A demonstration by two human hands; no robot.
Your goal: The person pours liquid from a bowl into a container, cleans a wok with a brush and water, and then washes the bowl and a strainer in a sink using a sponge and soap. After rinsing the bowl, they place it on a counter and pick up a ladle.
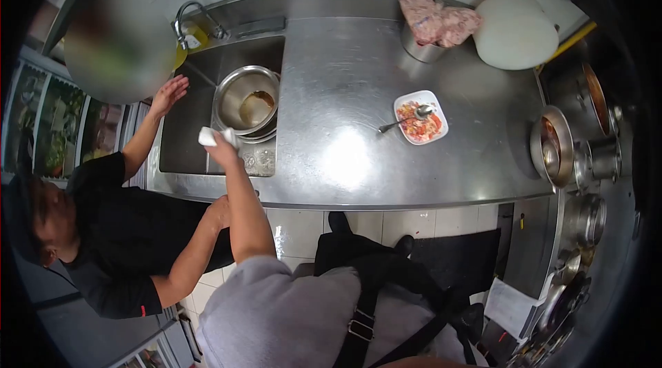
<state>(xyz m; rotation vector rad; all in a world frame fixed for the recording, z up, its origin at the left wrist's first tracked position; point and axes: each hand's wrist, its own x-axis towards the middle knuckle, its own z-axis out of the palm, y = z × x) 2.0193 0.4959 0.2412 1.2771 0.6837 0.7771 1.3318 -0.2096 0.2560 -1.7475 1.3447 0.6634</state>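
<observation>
My left hand (224, 152) reaches over the near side of the sink (186, 162), its fingers closed on a crumpled white cloth (214, 137), which might also be paper. Just beyond the cloth stands a steel pot (227, 85) with some brownish liquid in the bottom. Under the pot, the rim of another metal vessel (261, 137) shows. Below that rim, something wet and shiny lies on the sink floor. My right hand is out of view.
At left, a co-worker in black holds one open hand (169, 95) beside the sink; the other hand (218, 213) is near my forearm. On the counter stand a white bowl (441, 130) of chopped food with a spoon (394, 124), and wrapped meat (431, 20) on a metal container (422, 51). Pots (552, 147) line the right.
</observation>
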